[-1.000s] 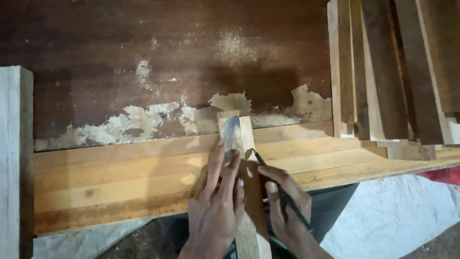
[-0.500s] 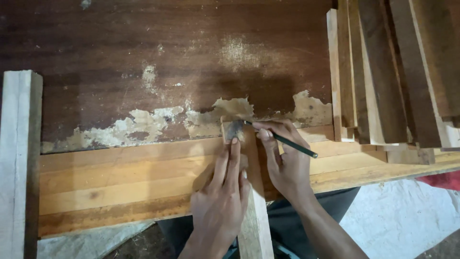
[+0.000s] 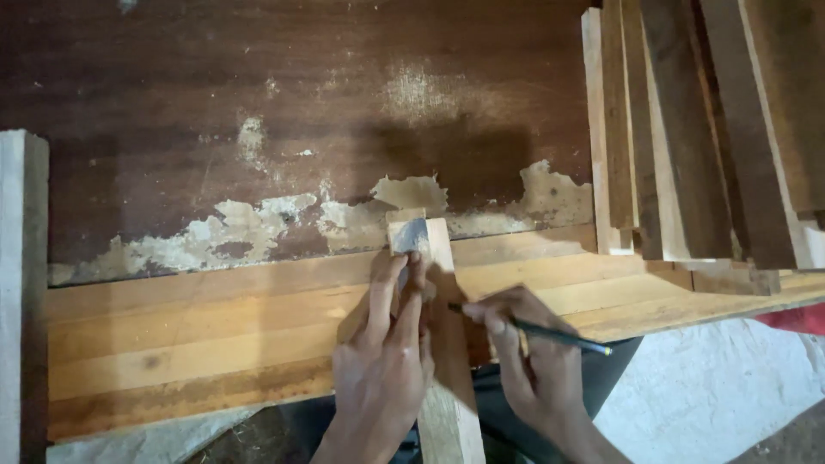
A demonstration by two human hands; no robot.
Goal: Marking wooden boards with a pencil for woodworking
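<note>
Under my left hand [image 3: 382, 369] the pale wood strip [image 3: 443, 344] looks rough-sawn and matt. The planks [image 3: 215, 344] are smooth, bare wood. The dark worktop [image 3: 258, 94] is worn, its finish flaking off.

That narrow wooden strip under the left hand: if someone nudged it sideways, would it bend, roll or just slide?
The narrow wooden strip looks like stiff sawn timber, so it probably would not bend. Its flat faces lie across the stacked planks, so it would likely slide, not roll. The left hand presses it flat, which suggests it shifts easily.

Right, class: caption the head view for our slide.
Left hand steadies a wooden strip across boards; right hand holds a pencil.
</note>
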